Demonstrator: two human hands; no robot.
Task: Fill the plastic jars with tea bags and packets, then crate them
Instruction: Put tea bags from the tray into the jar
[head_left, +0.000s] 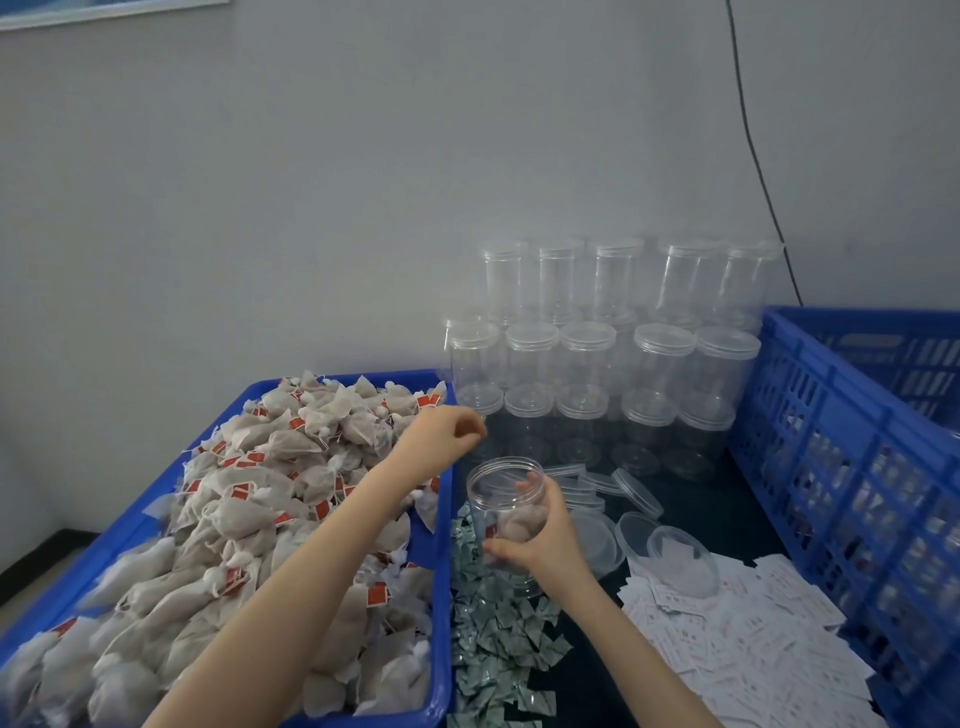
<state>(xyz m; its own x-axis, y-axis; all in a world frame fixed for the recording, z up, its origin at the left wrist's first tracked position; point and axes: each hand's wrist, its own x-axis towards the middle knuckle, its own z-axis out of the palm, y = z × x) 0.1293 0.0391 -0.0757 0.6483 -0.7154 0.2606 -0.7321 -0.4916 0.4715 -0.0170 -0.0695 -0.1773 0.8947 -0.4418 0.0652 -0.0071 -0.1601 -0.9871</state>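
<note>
Your right hand holds the open clear jar just below the middle of the frame, with your fingers and thumb curled round its side. The jar stands upright with no lid on, and a few tea bags sit inside it at the bottom. Your left hand hangs just above and to the left of the jar's mouth, over the far right corner of the tub. Its fingers are loosely curled and point down, and you cannot tell if they pinch anything.

The blue tub fills the lower left of the frame and is heaped with tea bags that have little red tags. Right under the jar lies a strip of small silver-green packets, running down to the bottom edge. To their right, in the lower right, white paper packets are spread out flat. Loose clear lids lie just right of the jar. Behind them, stacked empty jars with lids on stand against the wall. A blue crate with slotted sides stands at the right edge
</note>
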